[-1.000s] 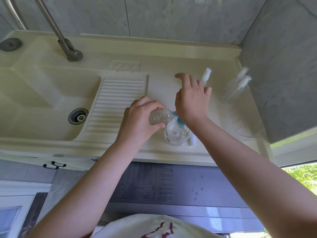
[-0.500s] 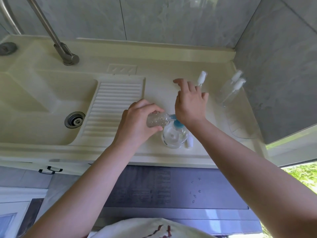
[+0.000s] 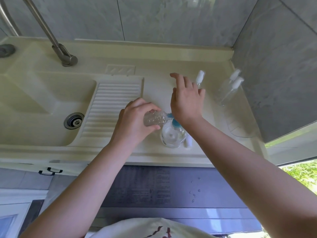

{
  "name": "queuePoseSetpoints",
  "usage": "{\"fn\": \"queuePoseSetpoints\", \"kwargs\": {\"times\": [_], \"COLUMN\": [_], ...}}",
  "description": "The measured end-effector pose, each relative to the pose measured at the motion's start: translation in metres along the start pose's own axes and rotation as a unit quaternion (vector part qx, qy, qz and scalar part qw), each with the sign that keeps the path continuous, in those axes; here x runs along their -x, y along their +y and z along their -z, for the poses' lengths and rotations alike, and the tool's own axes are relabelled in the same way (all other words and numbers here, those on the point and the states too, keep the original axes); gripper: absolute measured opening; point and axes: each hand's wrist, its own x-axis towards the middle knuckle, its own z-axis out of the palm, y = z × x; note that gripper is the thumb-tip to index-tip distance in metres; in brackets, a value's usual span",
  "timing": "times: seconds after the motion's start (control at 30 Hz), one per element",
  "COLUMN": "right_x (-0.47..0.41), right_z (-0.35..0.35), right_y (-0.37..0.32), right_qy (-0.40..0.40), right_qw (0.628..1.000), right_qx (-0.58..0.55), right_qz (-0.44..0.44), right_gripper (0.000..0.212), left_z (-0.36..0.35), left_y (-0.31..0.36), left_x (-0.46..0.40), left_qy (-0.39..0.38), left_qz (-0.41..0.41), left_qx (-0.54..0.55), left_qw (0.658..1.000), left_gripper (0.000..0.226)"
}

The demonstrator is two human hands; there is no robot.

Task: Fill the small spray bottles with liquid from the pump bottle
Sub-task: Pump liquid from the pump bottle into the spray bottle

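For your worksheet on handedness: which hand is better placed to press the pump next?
Right. The right hand already rests over the blue pump head; the left hand grips the small bottle at the spout.

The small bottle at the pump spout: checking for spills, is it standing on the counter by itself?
No. The left hand grips the small bottle tilted against the blue spout of the pump bottle, off the counter.

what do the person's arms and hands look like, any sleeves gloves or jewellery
Both forearms are bare to the lower frame edge, with no sleeves in view. The left hand and the right hand wear no gloves, and no rings, watch or bracelets show. A white garment with a dark red mark sits at the bottom edge.
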Motion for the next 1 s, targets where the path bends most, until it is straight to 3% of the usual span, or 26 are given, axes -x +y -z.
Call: {"fn": "queuePoseSetpoints", "kwargs": {"times": [0.43, 0.8, 1.0], "right_x": [0.007, 0.009, -0.003], "right_z": [-0.007, -0.008, 0.003], "right_y": [0.002, 0.001, 0.004], "right_qy": [-0.059, -0.032, -0.037], "right_qw": [0.996, 0.998, 0.987], "right_qx": [-0.042, -0.029, -0.135], "right_qz": [-0.048, -0.038, -0.083], "right_gripper": [0.045, 0.045, 0.039], "left_z": [0.001, 0.0, 0.002], "left_y": [0.0, -0.001, 0.0], "left_x": [0.003, 0.004, 0.003], "left_qy": [0.006, 0.011, 0.005], "left_qz": [-0.007, 0.0, 0.01], "left_qx": [-0.013, -0.005, 0.016], "left_qw": [1.0, 1.0, 1.0], "left_gripper": [0.051, 0.052, 0.052]}}
